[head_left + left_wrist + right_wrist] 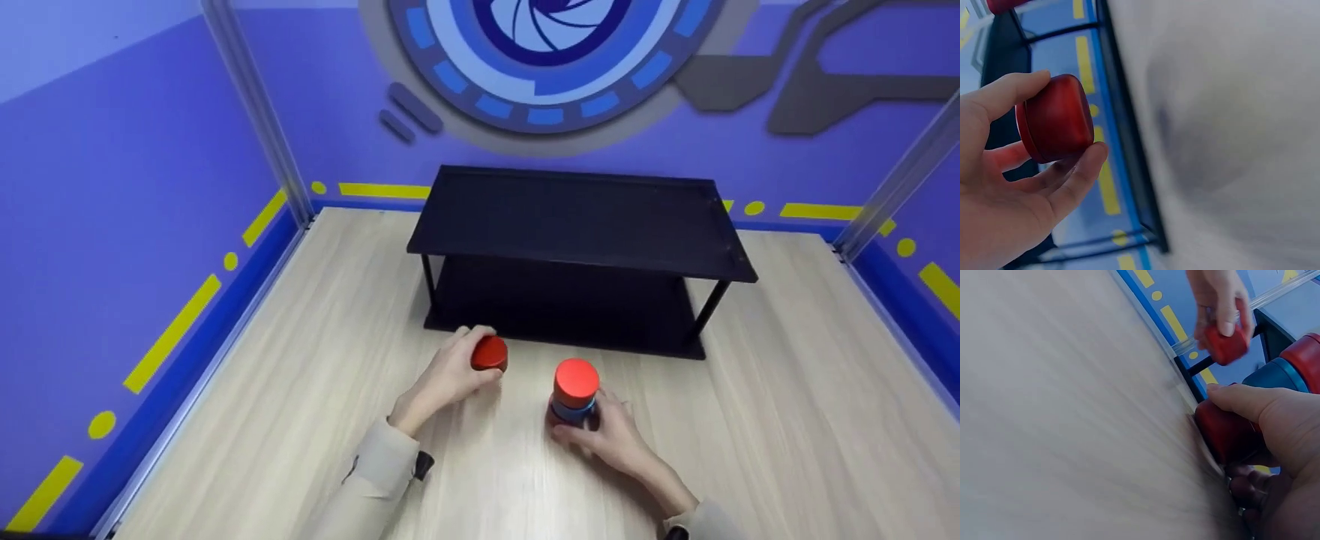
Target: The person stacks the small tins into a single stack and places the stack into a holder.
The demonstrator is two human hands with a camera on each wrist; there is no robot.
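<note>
My left hand (448,375) grips a small round red tin (490,354) between thumb and fingers, in front of the black shelf. In the left wrist view this red tin (1058,121) is tilted, with a rim line near one end. To the right stands a stack: an upper red tin (577,379), a blue tin (1278,374) in the middle and a lower red tin (1227,433). My right hand (616,435) holds the stack low down, thumb and fingers around the lower red tin, which is close over the wooden table.
A black two-tier shelf (585,217) stands behind both hands, on thin posts. The pale wooden table (330,315) runs around it. Blue walls (135,195) with yellow marks and metal corner posts (259,112) enclose the sides and back.
</note>
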